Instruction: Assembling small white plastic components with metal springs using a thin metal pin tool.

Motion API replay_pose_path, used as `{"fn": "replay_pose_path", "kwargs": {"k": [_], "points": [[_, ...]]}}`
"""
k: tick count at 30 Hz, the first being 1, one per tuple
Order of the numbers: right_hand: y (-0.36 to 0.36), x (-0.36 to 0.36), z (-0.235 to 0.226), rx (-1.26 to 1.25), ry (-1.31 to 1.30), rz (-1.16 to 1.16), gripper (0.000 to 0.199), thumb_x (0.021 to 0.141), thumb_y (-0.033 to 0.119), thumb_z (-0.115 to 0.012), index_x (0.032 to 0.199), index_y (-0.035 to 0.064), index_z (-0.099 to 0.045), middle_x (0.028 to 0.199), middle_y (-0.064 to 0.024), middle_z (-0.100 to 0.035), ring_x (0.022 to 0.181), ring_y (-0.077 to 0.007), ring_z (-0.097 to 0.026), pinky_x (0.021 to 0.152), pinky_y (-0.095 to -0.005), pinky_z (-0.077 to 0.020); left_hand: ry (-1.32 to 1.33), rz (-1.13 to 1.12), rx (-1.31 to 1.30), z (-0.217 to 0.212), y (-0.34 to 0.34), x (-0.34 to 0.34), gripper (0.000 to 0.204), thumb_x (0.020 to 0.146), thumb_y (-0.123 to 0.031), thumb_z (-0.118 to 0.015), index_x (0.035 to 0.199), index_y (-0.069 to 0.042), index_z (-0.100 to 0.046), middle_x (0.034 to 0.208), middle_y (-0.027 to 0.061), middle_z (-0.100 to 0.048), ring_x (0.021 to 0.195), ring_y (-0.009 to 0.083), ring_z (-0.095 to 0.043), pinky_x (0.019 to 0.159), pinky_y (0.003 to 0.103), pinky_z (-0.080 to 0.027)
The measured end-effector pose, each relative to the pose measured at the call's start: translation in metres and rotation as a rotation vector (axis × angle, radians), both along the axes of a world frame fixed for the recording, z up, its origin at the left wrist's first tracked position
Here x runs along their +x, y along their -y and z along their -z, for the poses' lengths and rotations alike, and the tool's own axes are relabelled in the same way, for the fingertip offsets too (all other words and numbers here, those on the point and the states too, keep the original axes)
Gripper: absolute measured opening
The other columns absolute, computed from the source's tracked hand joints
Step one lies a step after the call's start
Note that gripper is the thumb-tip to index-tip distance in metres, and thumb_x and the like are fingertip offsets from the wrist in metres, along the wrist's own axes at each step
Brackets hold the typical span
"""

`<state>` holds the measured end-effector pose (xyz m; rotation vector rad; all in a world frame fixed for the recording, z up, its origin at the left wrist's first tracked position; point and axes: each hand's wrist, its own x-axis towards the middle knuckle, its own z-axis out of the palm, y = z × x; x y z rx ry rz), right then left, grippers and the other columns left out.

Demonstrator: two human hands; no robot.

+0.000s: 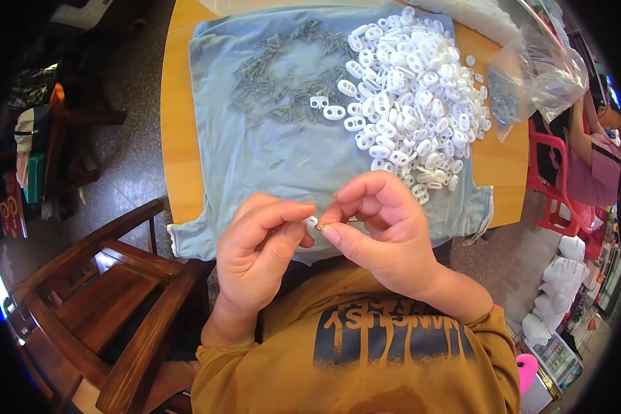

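My left hand (259, 241) pinches a small white plastic piece (311, 221) between thumb and fingers, at the near edge of the cloth. Facing it, my right hand (386, 231) holds a tiny spring (319, 226) in a thumb-and-forefinger pinch, right against the white piece. Fingertips partly cover both parts. Beyond my right hand lies a big heap of white two-holed oval cord locks (421, 83). Loose metal springs (269, 76) are spread in a ring left of the heap. One single spring (276, 164) rests nearer to my hands.
A light blue garment (217, 145) covers most of the wooden table (179, 159). Clear plastic bags (507, 86), one with springs inside, lie at the right edge. A wooden chair (110, 290) stands at left; another person (597, 152) sits by a red chair (555, 186) at right.
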<state>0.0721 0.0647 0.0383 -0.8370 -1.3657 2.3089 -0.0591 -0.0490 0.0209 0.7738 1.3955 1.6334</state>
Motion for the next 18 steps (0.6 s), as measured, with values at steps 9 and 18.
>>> {"fn": "replay_pose_path", "kwargs": {"k": [9, 18], "points": [[0.0027, -0.0011, 0.0037, 0.116, 0.004, 0.007, 0.025, 0.081, -0.003, -0.059, 0.101, 0.0008, -0.046, 0.087, -0.0042, -0.058, 0.080, -0.0089, -0.057, 0.071, -0.0228, -0.0475, -0.020, 0.020, -0.020, -0.0026, -0.0012, 0.0006, 0.022, 0.087, 0.003, -0.051, 0.106, 0.002, -0.061, 0.088, 0.0072, -0.052, 0.072, 0.0119, -0.056, 0.065, 0.021, -0.047], [-0.0005, -0.0004, -0.0002, 0.138, 0.073, -0.060, 0.026, 0.080, -0.007, -0.060, 0.100, 0.0016, -0.046, 0.089, -0.0052, -0.057, 0.084, -0.0114, -0.057, 0.077, -0.0246, -0.0462, 0.011, 0.008, -0.016, -0.0007, -0.0019, 0.0013, 0.021, 0.087, 0.003, -0.051, 0.106, 0.002, -0.061, 0.088, 0.0065, -0.051, 0.071, 0.0110, -0.055, 0.065, 0.020, -0.046]]}}
